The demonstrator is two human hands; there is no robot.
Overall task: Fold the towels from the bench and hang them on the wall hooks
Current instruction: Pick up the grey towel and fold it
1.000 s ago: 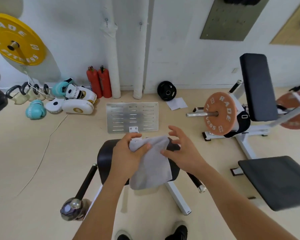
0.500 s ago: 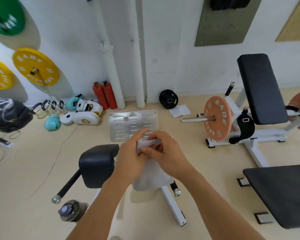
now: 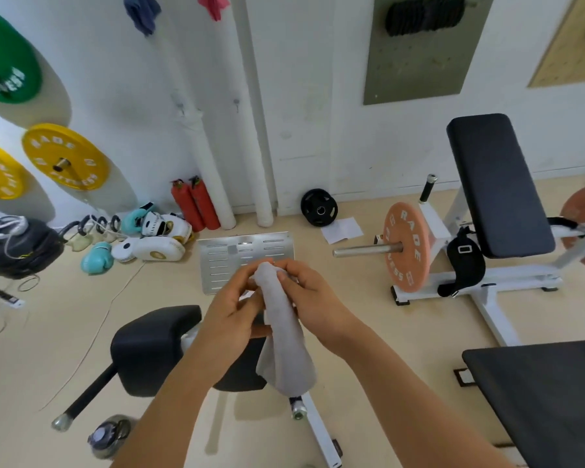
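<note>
We've got both hands up in front of us, close together, and between them the grey towel (image 3: 284, 336). Our left hand (image 3: 232, 314) curls its fingers round the towel's upper part from the left; our right hand (image 3: 309, 298) pinches the top edge from the right, fingertips meeting the left ones at the crest. The towel hangs down from that grip in a narrow folded strip, its lower end loose in the air over the black pad (image 3: 152, 346) of the bench below.

Up on the wall (image 3: 318, 96), two small hooks (image 3: 237, 103) sit bare beside the white pipes (image 3: 200, 157). Higher, at the top edge, a blue towel (image 3: 141, 11) and a red towel (image 3: 213, 5) hang already. A metal plate (image 3: 247, 256) lies on the floor just beyond our knuckles.
</note>
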